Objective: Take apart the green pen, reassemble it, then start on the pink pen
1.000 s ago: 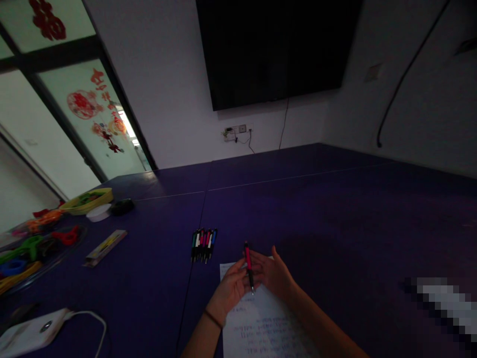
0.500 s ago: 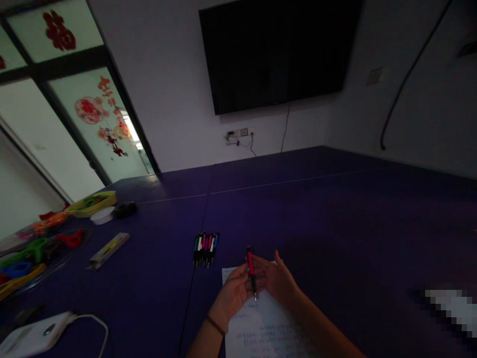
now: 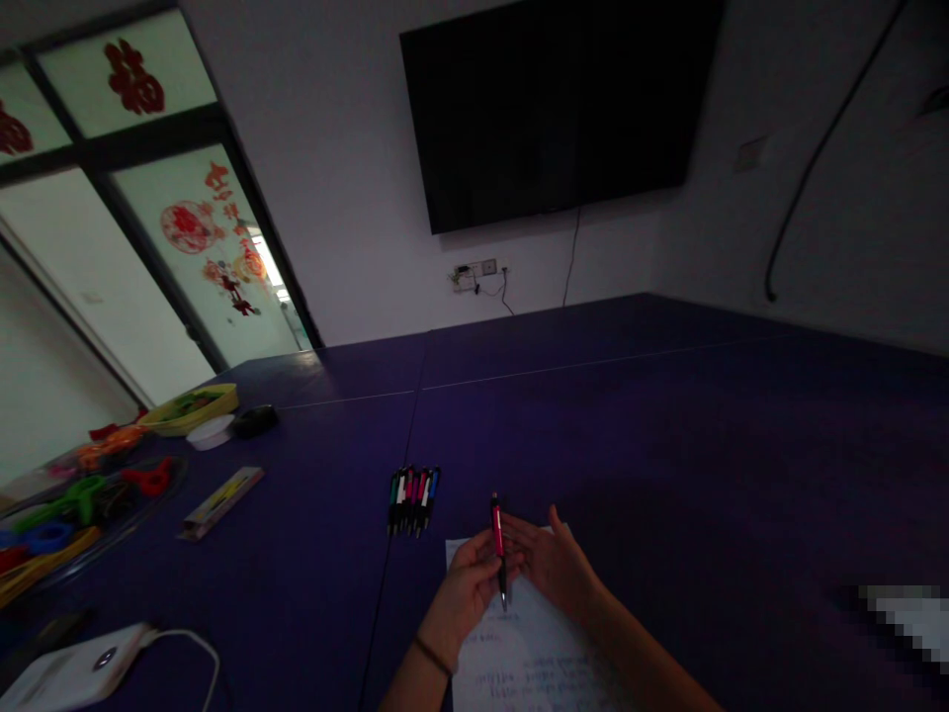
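Note:
A pink and black ballpoint pen [image 3: 497,531] is held nearly upright above a sheet of paper [image 3: 511,653], its tip pointing down. My left hand [image 3: 461,596] pinches the pen near its lower half, and a dark band circles that wrist. From the other side my right hand [image 3: 561,566] reaches in with fingers stretched out behind the pen and thumb raised apart; whether its fingertips touch the pen is hard to see. Lines of handwriting cover part of the paper. Several pens [image 3: 412,501] lie side by side in a row beyond my left hand.
On the left are a narrow box [image 3: 220,504], a tray of colourful scissors [image 3: 96,509], a yellow basket [image 3: 191,407], a white round container [image 3: 211,432] and a black roll [image 3: 255,421]. A white power bank [image 3: 81,672] with a cable sits near the front left of the purple table [image 3: 667,445].
The left thumb and fingers have closed more around the pen, which has tipped slightly more upright. The right hand is nearly still. The whole view has shifted slightly.

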The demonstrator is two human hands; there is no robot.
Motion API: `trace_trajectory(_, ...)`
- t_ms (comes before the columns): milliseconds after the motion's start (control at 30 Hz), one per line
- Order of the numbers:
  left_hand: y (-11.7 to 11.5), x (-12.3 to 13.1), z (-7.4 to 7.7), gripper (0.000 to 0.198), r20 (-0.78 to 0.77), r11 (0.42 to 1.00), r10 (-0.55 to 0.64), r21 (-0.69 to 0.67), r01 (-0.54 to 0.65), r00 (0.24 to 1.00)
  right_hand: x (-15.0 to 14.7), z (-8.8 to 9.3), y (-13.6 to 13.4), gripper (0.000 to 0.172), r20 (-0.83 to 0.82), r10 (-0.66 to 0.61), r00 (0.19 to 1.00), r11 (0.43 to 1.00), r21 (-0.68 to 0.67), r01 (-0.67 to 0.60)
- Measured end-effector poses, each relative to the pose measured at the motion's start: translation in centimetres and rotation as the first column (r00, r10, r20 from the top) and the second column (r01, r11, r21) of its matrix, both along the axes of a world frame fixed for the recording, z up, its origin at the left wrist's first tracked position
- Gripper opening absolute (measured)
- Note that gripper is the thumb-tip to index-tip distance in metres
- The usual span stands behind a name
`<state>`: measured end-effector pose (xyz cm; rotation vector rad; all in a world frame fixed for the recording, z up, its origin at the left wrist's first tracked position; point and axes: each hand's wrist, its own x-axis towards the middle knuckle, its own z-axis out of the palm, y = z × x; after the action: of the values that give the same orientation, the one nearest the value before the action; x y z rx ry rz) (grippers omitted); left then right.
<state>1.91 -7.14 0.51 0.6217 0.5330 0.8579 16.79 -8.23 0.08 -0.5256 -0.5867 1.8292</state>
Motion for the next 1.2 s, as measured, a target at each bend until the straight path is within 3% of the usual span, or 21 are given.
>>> trace_trajectory(133,0.1,0.2,0.3,0.032,-0.006,0.989,0.139,0.044,-0.138,0.99,-0.3,-0.3,0.1,0.057,0.047,-0.071,0.996,0.997,-0.002,0.071)
trace_trajectory(267,0.4,0.0,0.8,0.025,0.02,0.947,0.315,0.068,-0.315,0.949,-1.0,-0.9,0.0,0.042,0.305,-0.234,0.923,0.971,0.125,0.205)
trace_trajectory(400,0.7,-0.2,1.1,0.025,-0.013,0.939,0.335,0.092,-0.333,0.942,-1.4,-0.8,-0.5,0.043,0.589,-0.294,0.752,0.949,0.273,0.157)
trace_trajectory(567,0.8,0.0,0.3,0.022,-0.026,0.935,0.347,0.093,-0.343,0.938,-0.8,0.4,-0.8,0.042,0.617,-0.452,0.644,0.89,0.351,0.289)
trace_trajectory(667,0.6,0.1,0.0,0.019,-0.088,0.938,0.333,0.136,-0.32,0.939,-0.5,0.7,-0.7,0.043,0.553,-0.517,0.653,0.856,0.341,0.388)
trace_trajectory(800,0.1,0.0,0.5,0.019,-0.189,0.939,0.288,0.249,-0.239,0.939,-0.5,0.7,-0.8,0.041,0.465,-0.511,0.723,0.855,0.186,0.484)
trace_trajectory(1000,-0.7,0.3,1.2,0.025,-0.252,0.943,0.231,0.296,-0.153,0.94,-1.0,0.7,-1.0,0.057,0.458,-0.343,0.82,0.937,0.113,0.329)
trace_trajectory(1100,-0.7,0.4,1.0,0.027,-0.294,0.943,0.2,0.316,-0.103,0.935,-1.4,0.8,-1.1,0.06,0.437,-0.313,0.843,0.948,0.089,0.306)
trace_trajectory(1200,-0.4,0.4,0.8,0.028,-0.309,0.923,0.268,0.352,-0.152,0.913,-1.6,1.0,-1.1,0.058,0.397,-0.331,0.856,0.942,0.087,0.323)
